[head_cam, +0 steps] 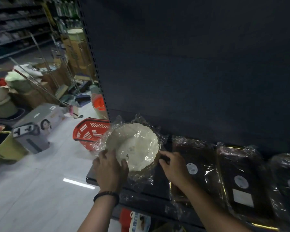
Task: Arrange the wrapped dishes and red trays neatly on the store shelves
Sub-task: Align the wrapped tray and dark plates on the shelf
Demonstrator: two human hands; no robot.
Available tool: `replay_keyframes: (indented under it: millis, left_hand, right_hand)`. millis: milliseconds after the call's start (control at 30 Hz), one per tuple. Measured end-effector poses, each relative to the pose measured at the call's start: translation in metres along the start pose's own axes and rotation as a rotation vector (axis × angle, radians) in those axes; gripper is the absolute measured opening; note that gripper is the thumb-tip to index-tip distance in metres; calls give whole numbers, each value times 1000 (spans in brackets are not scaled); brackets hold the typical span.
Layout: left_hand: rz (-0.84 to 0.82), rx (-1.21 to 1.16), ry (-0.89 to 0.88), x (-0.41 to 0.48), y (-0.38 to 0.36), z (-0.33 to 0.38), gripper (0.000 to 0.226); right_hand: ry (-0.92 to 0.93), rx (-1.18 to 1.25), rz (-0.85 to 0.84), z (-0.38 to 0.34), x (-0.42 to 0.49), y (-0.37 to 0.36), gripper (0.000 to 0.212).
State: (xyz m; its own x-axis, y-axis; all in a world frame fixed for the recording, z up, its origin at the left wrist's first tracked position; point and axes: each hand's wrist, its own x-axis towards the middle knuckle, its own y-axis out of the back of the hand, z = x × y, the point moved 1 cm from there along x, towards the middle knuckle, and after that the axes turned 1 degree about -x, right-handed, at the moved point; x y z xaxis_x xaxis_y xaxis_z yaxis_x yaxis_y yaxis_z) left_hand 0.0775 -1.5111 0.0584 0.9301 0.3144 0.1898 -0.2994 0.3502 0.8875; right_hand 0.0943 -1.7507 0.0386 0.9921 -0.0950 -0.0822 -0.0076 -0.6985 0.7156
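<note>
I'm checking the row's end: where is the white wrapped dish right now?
Head view: the white wrapped dish lies at the left end of the shelf, between the left hand and right hand, left of the wrapped trays.

one dish [134,144], three trays [197,166]

handwritten mark, like "9", seen on wrapped white dish [132,146]. round stickers [192,168] on wrapped dark trays [206,158]: print too blurred to be read. lettering on blue-white package [139,222] illegible.
</note>
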Motion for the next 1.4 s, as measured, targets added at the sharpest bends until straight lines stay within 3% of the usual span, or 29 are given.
replay_keyframes:
  millis: [233, 567, 767, 900, 933, 1033, 1133, 1400]
  left_hand:
    - [-114, -259, -357, -59, -20, 76, 15]
    - [-381, -290, -749, -141, -73, 188, 4]
    - [-479, -331, -740, -179, -113, 205, 4]
    - [-526, -198, -753, -197, -125, 211, 8]
    - [-530, -171, -743, -200, -126, 213, 13]
    - [-525, -145, -721, -206, -129, 214, 38]
    - [-480, -105, -672, -207, -133, 208, 49]
    - [-437, -53, -568, -205, -126, 212, 24]
  right_hand:
    - [-32, 114, 79, 56, -48, 62, 23]
    - [-315, 163, 302, 170, -129, 156, 9]
    - [-523, 111, 417, 235, -173, 193, 8]
    - [-641, 63, 485, 279, -194, 197, 35]
    - [-653, 62, 470, 283, -195, 196, 39]
    - [-678, 73, 326, 286, -190, 195, 25]
    - [-720, 180, 296, 288, -182, 190, 33]
    - [-846, 651, 439, 288, -173, 178, 22]
